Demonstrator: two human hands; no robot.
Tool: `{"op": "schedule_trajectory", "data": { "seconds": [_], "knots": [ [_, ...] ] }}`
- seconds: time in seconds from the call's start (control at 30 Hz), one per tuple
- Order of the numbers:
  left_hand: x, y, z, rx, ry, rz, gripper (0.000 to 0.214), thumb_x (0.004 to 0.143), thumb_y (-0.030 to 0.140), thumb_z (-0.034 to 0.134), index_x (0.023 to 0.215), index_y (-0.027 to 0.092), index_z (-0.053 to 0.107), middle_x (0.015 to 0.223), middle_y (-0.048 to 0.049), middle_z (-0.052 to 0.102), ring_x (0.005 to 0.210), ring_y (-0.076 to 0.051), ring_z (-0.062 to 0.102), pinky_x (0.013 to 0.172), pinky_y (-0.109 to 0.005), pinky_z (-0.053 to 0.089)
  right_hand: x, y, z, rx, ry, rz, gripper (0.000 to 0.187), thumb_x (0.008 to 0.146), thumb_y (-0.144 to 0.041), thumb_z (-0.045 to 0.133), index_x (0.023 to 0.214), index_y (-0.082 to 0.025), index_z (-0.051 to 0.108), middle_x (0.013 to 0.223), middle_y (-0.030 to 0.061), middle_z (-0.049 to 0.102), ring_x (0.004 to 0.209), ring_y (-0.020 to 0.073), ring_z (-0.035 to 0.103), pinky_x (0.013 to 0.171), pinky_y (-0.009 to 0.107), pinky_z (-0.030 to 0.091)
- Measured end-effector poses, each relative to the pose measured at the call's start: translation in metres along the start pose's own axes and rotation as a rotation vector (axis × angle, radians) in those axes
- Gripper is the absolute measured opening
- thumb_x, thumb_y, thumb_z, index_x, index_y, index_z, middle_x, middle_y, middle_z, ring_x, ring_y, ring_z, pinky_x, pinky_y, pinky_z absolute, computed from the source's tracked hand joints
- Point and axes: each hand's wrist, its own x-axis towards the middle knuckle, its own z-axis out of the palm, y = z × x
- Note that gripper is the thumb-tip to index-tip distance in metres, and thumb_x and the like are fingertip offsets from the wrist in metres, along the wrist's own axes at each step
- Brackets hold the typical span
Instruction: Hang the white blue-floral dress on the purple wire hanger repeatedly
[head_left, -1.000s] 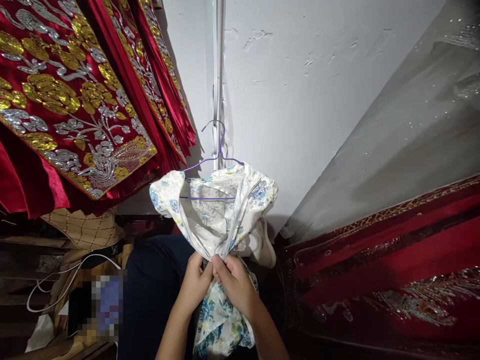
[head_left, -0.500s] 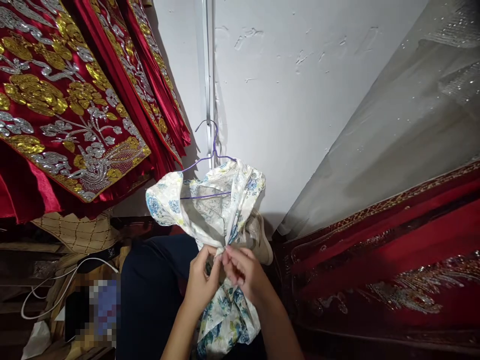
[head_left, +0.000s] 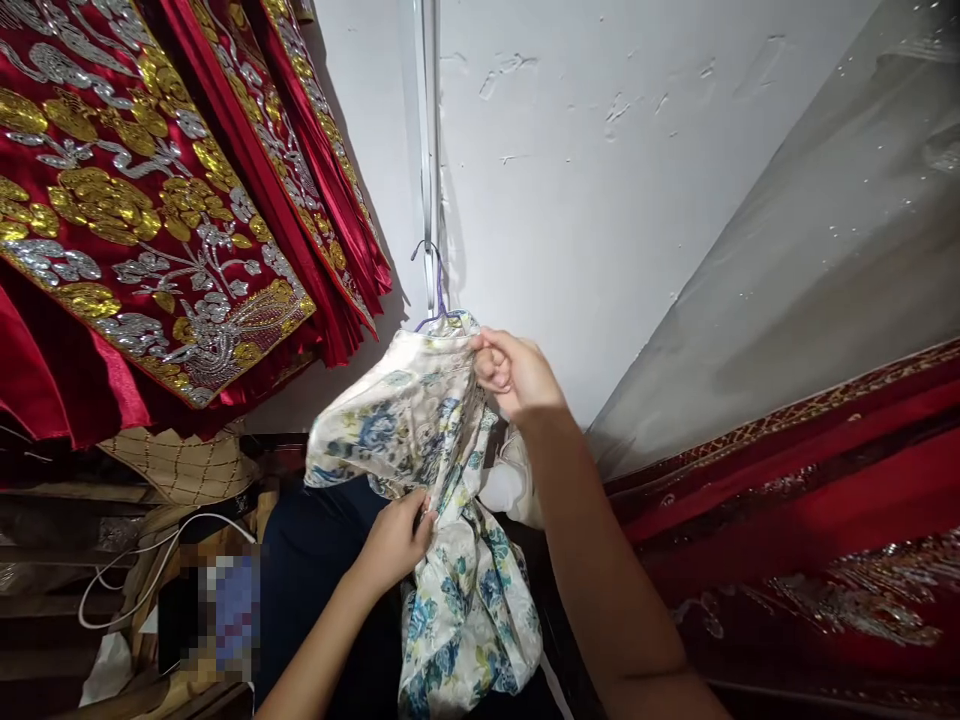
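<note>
"One floral garment (head_left: 469,585) is shown hung on a purple wire hanger (head_left: 440,290), before a white wall (head_left: 570,210). Where is it gripped?"

"At two places. Its pale upper edge is pinched between thumb and forefinger of the right hand (head_left: 521,375), close to the hanger, with the other fingers curled in. Lower down, a gathered edge is pinched by the left hand (head_left: 396,535)."

"And the rest of the cloth?"

"It is left loose below the left hand, bunched in soft folds beside a dark-clothed leg (head_left: 315,580). Red embroidered garments (head_left: 157,200) are hung at the left of the scene."

"How is such cloth expected to handle?"

"As light and limp, by the look of it. A faint sheen is caught by the light, so some slipping on the wire may be expected. Creases are probably made easily, and thin fabric could be strained if tugged."

"Where is it best held?"

"By the finished upper edge, judged the steadier part, with a second light pinch lower down so that the drape is kept straight. If only the middle is grasped, bunching is likely."
</note>
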Motion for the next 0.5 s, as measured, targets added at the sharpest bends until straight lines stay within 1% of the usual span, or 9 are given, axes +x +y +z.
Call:
{"op": "schedule_trajectory", "data": {
  "seconds": [0.1, 0.17, 0.23, 0.27, 0.3, 0.33, 0.4, 0.43, 0.5],
  "knots": [
    [0.001, 0.013, -0.028, -0.012, -0.033, 0.034, 0.017, 0.091, 0.030, 0.056, 0.077, 0.020, 0.057, 0.073, -0.0030, 0.061, 0.068, -0.020, 0.059, 0.063, -0.028, 0.039, -0.019, 0.016, 0.014, -0.145, -0.078, -0.039, 0.034, 0.087, -0.046, 0.062, 0.074, -0.015, 0.064, 0.048, -0.0020, 0.057, 0.038, 0.0055, 0.038, 0.037, 0.018, 0.024],
    [0.003, 0.033, -0.053, -0.108, 0.053, 0.123, 0.013, 0.094, 0.030, 0.056, 0.087, 0.020, 0.061, 0.081, -0.0030, 0.065, 0.076, -0.019, 0.062, 0.070, -0.027, 0.044, -0.034, 0.024, 0.025, -0.224, -0.148, -0.051, 0.035, 0.092, -0.044, 0.055, 0.075, -0.016, 0.065, 0.050, -0.0016, 0.059, 0.040, 0.0063, 0.040, 0.041, 0.018, 0.029],
    [0.009, 0.055, -0.079, -0.179, 0.317, 0.207, 0.012, 0.096, 0.028, 0.056, 0.103, 0.021, 0.063, 0.087, -0.0023, 0.066, 0.080, -0.017, 0.063, 0.075, -0.026, 0.047, -0.047, 0.026, 0.036, -0.293, -0.189, -0.054, 0.035, 0.095, -0.041, 0.051, 0.075, -0.016, 0.066, 0.050, -0.0020, 0.059, 0.042, 0.0068, 0.041, 0.044, 0.018, 0.032],
    [0.014, 0.066, -0.091, -0.188, 0.461, 0.236, 0.019, 0.096, 0.027, 0.056, 0.112, 0.021, 0.062, 0.087, -0.0019, 0.065, 0.079, -0.016, 0.062, 0.076, -0.026, 0.048, -0.051, 0.026, 0.041, -0.321, -0.205, -0.057, 0.035, 0.096, -0.039, 0.050, 0.075, -0.016, 0.066, 0.050, -0.0020, 0.059, 0.043, 0.0072, 0.041, 0.046, 0.019, 0.034],
    [0.021, 0.075, -0.102, -0.175, 0.564, 0.264, 0.025, 0.096, 0.026, 0.057, 0.119, 0.021, 0.061, 0.089, -0.0021, 0.066, 0.079, -0.015, 0.062, 0.076, -0.026, 0.048, -0.054, 0.024, 0.044, -0.341, -0.219, -0.067, 0.035, 0.096, -0.039, 0.049, 0.075, -0.016, 0.066, 0.050, -0.0021, 0.059, 0.043, 0.0075, 0.042, 0.047, 0.019, 0.035],
    [0.028, 0.083, -0.112, -0.140, 0.614, 0.302, 0.025, 0.096, 0.026, 0.056, 0.120, 0.020, 0.061, 0.091, -0.0026, 0.066, 0.079, -0.015, 0.062, 0.076, -0.026, 0.049, -0.055, 0.022, 0.046, -0.354, -0.233, -0.084, 0.035, 0.097, -0.039, 0.049, 0.076, -0.016, 0.066, 0.050, -0.0021, 0.059, 0.043, 0.0079, 0.042, 0.047, 0.020, 0.036],
    [0.042, 0.096, -0.123, -0.026, 0.631, 0.382, 0.018, 0.097, 0.025, 0.055, 0.110, 0.019, 0.065, 0.091, -0.0034, 0.068, 0.077, -0.015, 0.062, 0.075, -0.026, 0.048, -0.053, 0.021, 0.045, -0.361, -0.240, -0.130, 0.036, 0.097, -0.041, 0.050, 0.078, -0.016, 0.067, 0.050, -0.0025, 0.059, 0.044, 0.0086, 0.044, 0.049, 0.021, 0.037],
    [0.048, 0.101, -0.126, 0.039, 0.630, 0.421, 0.014, 0.096, 0.024, 0.055, 0.102, 0.018, 0.067, 0.089, -0.0035, 0.068, 0.076, -0.015, 0.062, 0.074, -0.026, 0.047, -0.051, 0.022, 0.043, -0.362, -0.232, -0.150, 0.036, 0.097, -0.042, 0.050, 0.079, -0.016, 0.067, 0.049, -0.0028, 0.058, 0.045, 0.0089, 0.045, 0.049, 0.021, 0.037],
    [0.056, 0.108, -0.129, 0.132, 0.684, 0.472, 0.011, 0.095, 0.024, 0.058, 0.092, 0.018, 0.067, 0.083, -0.0028, 0.068, 0.075, -0.015, 0.061, 0.075, -0.027, 0.046, -0.045, 0.027, 0.034, -0.386, -0.206, -0.166, 0.036, 0.097, -0.043, 0.051, 0.078, -0.016, 0.067, 0.048, -0.0037, 0.056, 0.045, 0.0090, 0.045, 0.049, 0.021, 0.036]
  ]
}}
